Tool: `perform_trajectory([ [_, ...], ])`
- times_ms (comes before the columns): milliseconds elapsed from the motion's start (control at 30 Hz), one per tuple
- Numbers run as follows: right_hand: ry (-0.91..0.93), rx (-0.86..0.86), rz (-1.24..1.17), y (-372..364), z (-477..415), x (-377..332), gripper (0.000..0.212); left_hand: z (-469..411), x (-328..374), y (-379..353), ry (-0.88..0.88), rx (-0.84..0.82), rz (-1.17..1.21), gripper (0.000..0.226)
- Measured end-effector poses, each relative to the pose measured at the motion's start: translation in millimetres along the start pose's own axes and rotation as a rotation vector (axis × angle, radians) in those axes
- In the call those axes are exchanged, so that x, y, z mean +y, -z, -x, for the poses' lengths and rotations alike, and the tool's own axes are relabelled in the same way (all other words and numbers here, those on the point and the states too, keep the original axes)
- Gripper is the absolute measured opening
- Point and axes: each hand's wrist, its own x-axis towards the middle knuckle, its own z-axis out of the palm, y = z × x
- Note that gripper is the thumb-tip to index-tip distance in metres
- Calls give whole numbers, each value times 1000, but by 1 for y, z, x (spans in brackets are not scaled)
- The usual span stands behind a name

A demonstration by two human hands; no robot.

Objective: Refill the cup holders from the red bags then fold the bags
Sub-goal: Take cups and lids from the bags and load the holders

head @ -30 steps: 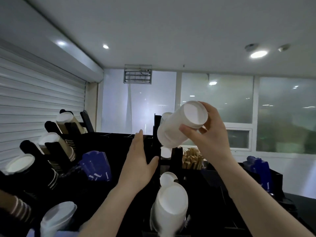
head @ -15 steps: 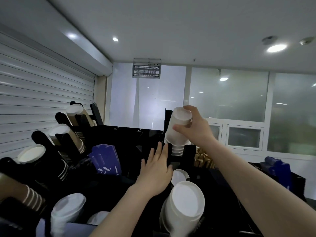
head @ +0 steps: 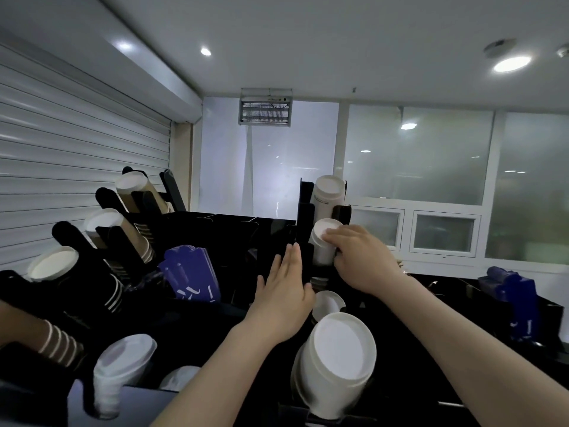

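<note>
- A ribbed white shutter (head: 77,143) is filling the left wall.
- 3 brown cup stacks (head: 135,192) are leaning in slanted black racks (head: 77,241) in front of it.
- Blue sleeves (head: 191,272) are standing beside them, and their white marks are too blurred to read.
- The left hand (head: 283,291) is lying flat, fingers straight and together, against the black cup holder (head: 304,211).
- The right hand (head: 360,260) is gripping a white cup stack (head: 320,251), fingers curled over its end, and the stack is sitting in the cup holder's slot.
- An upper white stack (head: 328,192) is resting just above it, and its faint print is unreadable.
- A large white stack (head: 338,365) is leaning nearest the camera.
- More blue sleeves (head: 511,297) are standing at the far right.
</note>
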Motion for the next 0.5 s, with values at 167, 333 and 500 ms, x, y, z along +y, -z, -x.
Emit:
perform_trajectory([
  [167,-10,-127,41,2,-3,0,58,-1,1,0,10,6,13,70],
  [333,-109,-44,-274,18,25,-18,62,11,-4,1,-40,48,112,69],
  [500,-236,240,-693,44,102,-42,61,63,-11,2,-213,378,311,47],
])
